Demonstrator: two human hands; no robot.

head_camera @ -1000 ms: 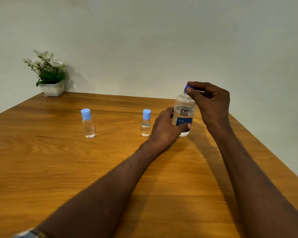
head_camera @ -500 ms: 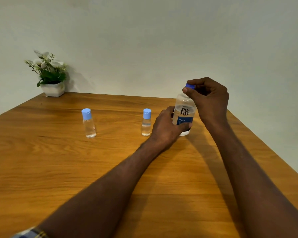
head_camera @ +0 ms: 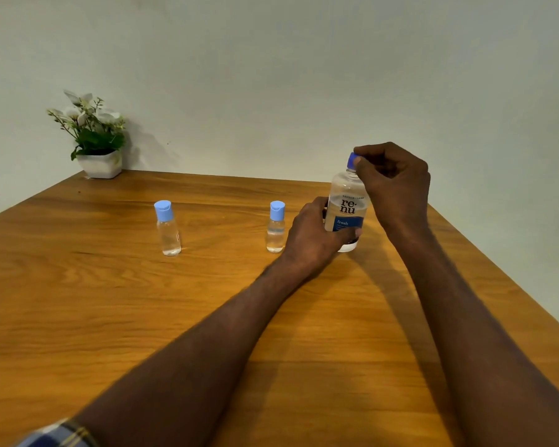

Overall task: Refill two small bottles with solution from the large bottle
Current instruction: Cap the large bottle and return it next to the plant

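The large clear bottle [head_camera: 347,206] with a blue-and-white label stands upright on the wooden table [head_camera: 110,317] at the right. My left hand [head_camera: 317,235] grips its lower body from the left. My right hand [head_camera: 394,179] curls over the top and pinches its blue cap [head_camera: 351,159], mostly hiding it. Two small clear bottles with light blue flip caps stand capped to the left: one [head_camera: 275,228] just beside my left hand, the other [head_camera: 168,228] farther left.
A small white pot with white flowers [head_camera: 94,137] sits at the table's far left corner against the wall. The table's right edge runs diagonally close behind the large bottle.
My right hand has turned on the cap, its fingers curling further over it. The large bottle and my left hand stay in place; the small bottles have not moved.
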